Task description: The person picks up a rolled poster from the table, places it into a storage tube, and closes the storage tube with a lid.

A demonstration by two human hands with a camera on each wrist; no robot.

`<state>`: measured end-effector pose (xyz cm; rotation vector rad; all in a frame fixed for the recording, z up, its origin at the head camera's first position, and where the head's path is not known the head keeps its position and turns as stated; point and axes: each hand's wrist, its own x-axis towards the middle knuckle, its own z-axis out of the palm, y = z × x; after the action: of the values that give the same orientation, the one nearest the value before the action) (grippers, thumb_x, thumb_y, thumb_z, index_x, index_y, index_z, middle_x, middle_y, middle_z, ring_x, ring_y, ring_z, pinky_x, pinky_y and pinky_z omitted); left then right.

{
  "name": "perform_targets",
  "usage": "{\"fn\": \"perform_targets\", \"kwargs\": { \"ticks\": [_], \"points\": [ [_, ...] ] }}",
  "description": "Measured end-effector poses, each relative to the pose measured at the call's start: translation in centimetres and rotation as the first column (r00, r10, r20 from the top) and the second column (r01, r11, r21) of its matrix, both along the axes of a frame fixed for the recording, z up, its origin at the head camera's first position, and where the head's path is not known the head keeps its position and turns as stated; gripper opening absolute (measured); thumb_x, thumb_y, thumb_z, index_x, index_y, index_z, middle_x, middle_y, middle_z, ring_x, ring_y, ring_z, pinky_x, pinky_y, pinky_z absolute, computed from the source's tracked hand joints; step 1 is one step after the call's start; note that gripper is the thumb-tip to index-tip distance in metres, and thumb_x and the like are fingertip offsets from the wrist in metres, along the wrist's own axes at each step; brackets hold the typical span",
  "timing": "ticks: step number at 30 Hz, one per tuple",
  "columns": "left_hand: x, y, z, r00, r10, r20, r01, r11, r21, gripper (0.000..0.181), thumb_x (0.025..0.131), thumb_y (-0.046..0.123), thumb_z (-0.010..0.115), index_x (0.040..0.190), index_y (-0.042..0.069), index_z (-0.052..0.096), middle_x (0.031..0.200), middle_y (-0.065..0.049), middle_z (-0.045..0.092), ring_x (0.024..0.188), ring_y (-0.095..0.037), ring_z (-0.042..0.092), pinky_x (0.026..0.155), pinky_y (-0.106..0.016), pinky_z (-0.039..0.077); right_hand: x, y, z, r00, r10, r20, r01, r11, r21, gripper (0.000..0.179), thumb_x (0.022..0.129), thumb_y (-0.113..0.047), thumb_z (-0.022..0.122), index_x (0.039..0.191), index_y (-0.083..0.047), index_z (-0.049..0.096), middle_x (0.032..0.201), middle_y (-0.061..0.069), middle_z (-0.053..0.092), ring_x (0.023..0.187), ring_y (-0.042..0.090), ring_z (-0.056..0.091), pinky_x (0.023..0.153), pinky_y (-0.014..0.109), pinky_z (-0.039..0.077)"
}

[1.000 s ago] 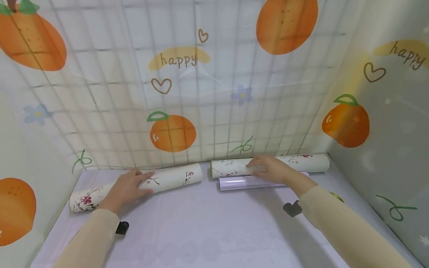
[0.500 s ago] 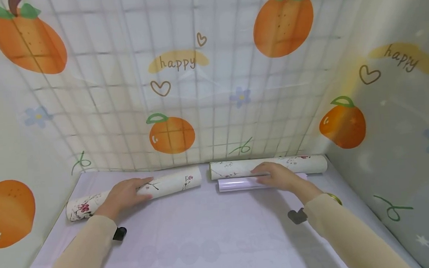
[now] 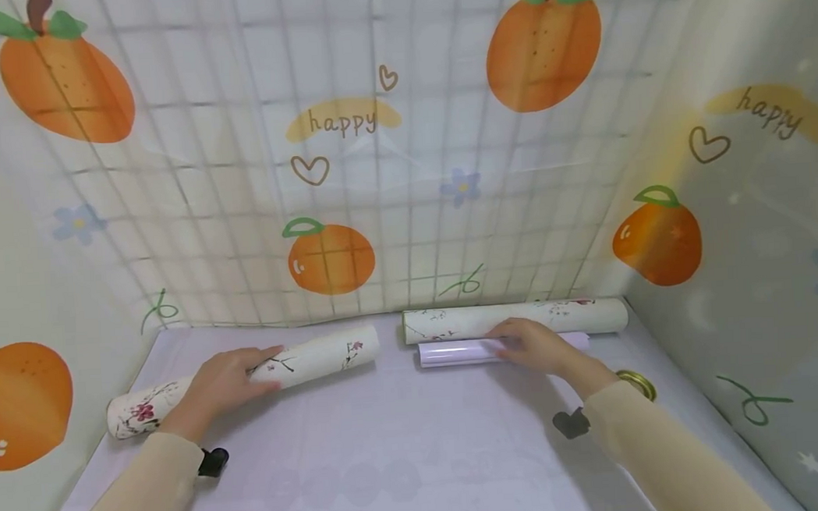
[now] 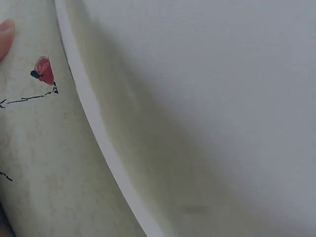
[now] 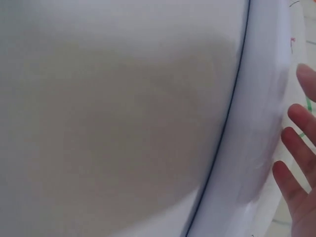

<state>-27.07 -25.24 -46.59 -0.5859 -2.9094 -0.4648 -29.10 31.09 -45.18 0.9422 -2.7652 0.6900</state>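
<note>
My left hand (image 3: 213, 386) grips a white wallpaper roll (image 3: 327, 357) with a plum-blossom print, thumb on the near side and fingers over the top. The roll lies slanted, its left end closer to me. In the left wrist view the same wallpaper roll (image 4: 37, 143) fills the left side, with one fingertip (image 4: 6, 37) at the edge. To the right, my right hand (image 3: 537, 348) is over a thinner, glossy lilac roll (image 3: 457, 352). The right wrist view shows its fingers (image 5: 296, 145) spread and relaxed beside the lilac roll (image 5: 256, 108).
A second blossom-print wallpaper roll (image 3: 441, 324) lies along the back, right behind the lilac one. The pale lilac tabletop (image 3: 392, 436) ends at a curtain (image 3: 421, 231) printed with oranges, which also rises on both sides.
The left wallpaper roll has been drawn toward me and to the left with my left hand. My right hand has come back from the rear wallpaper roll to over the lilac roll.
</note>
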Motion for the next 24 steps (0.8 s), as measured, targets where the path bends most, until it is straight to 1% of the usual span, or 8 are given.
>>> {"fn": "perform_targets", "kwargs": {
  "ticks": [4,9,12,17,20,24],
  "points": [
    [0.7,-0.2,0.0,0.999,-0.025,-0.021,0.024,1.0,-0.018,0.069,0.081,0.058,0.076,0.143,0.034,0.057,0.131,-0.005,0.066,0.121,-0.032,0.061,0.1,-0.051,0.048,-0.1,0.2,-0.3,1.0,-0.013,0.011,0.013,1.0,-0.007,0.032,0.088,-0.009,0.075,0.12,-0.005,0.072,0.119,0.011,0.069,0.115,0.037,0.061,0.103,0.056,0.044],
    [1.7,-0.3,0.0,0.998,-0.053,-0.041,0.052,0.999,-0.01,0.068,0.08,0.057,0.078,0.142,0.033,0.059,0.129,-0.007,0.067,0.122,-0.033,0.061,0.1,-0.052,0.048,-0.2,0.3,-0.8,0.998,-0.031,0.051,0.032,0.999,-0.016,0.032,0.089,-0.012,0.076,0.12,-0.005,0.071,0.121,0.012,0.068,0.116,0.038,0.06,0.104,0.057,0.044],
    [2.3,-0.3,-0.1,0.993,-0.082,-0.082,0.082,0.997,-0.002,0.068,0.079,0.054,0.08,0.14,0.031,0.061,0.126,-0.008,0.069,0.118,-0.033,0.063,0.098,-0.052,0.051,-0.1,0.3,-0.9,0.998,-0.037,0.055,0.037,0.999,-0.015,0.033,0.089,-0.012,0.076,0.12,-0.005,0.071,0.122,0.012,0.068,0.117,0.038,0.06,0.104,0.056,0.044],
    [3.1,-0.3,-0.2,0.982,-0.112,-0.15,0.114,0.993,0.008,0.066,0.078,0.052,0.082,0.137,0.029,0.063,0.122,-0.011,0.07,0.112,-0.035,0.066,0.094,-0.052,0.053,0.1,0.1,-1.1,0.998,-0.023,0.067,0.024,0.999,-0.025,0.033,0.089,-0.01,0.075,0.121,-0.003,0.071,0.124,0.015,0.067,0.118,0.039,0.059,0.105,0.057,0.043],
    [3.5,-0.4,-0.1,0.98,-0.112,-0.166,0.117,0.993,0.015,0.065,0.078,0.053,0.081,0.137,0.03,0.064,0.122,-0.012,0.07,0.111,-0.035,0.066,0.093,-0.053,0.053,0.1,0.1,-1.1,0.998,-0.012,0.062,0.013,1.0,-0.015,0.033,0.089,-0.01,0.075,0.122,-0.002,0.07,0.125,0.017,0.066,0.119,0.04,0.058,0.105,0.058,0.042],
    [4.1,-0.3,0.2,0.981,-0.1,-0.168,0.106,0.994,0.025,0.065,0.078,0.053,0.082,0.136,0.03,0.064,0.123,-0.012,0.07,0.111,-0.036,0.066,0.092,-0.054,0.053,0.0,0.2,-1.2,1.0,0.009,0.022,-0.009,1.0,-0.008,0.033,0.087,-0.008,0.077,0.119,-0.002,0.071,0.122,0.017,0.068,0.116,0.04,0.059,0.103,0.058,0.043]
  ]
}}
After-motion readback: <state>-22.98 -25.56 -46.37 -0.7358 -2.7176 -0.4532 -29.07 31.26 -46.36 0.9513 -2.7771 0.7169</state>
